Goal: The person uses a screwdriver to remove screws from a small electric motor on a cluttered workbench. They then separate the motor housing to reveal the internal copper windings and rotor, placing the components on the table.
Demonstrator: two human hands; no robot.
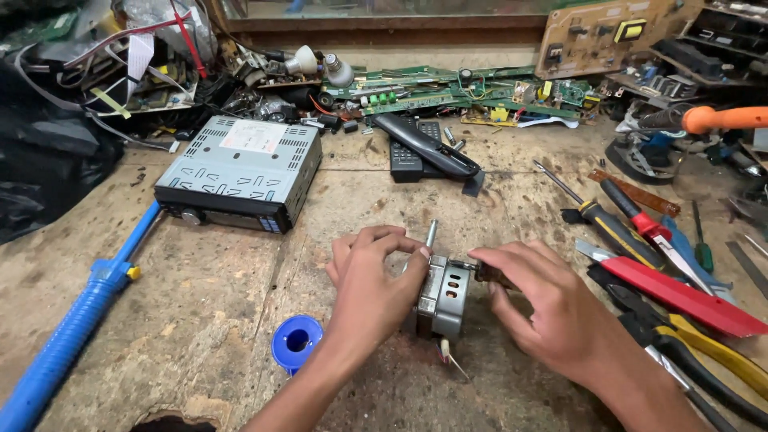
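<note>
A small grey metal motor (442, 298) with round holes in its casing stands on the worn wooden bench (224, 288), a thin wire trailing from its underside. My left hand (370, 282) grips the motor's left side, fingers curled over the top. A metal shaft (431, 234) rises just behind those fingers. My right hand (552, 308) pinches a small brownish part (490, 274) at the motor's right side; what that part is cannot be made out.
A blue solder spool (296, 340) lies left of my wrist. A car stereo unit (240, 172) sits at back left, a blue desoldering pump (76, 324) at the left edge. Screwdrivers (616, 228), red-handled cutters (680, 296) and pliers (712, 356) crowd the right. Remote controls (416, 152) and circuit boards (448, 92) lie behind.
</note>
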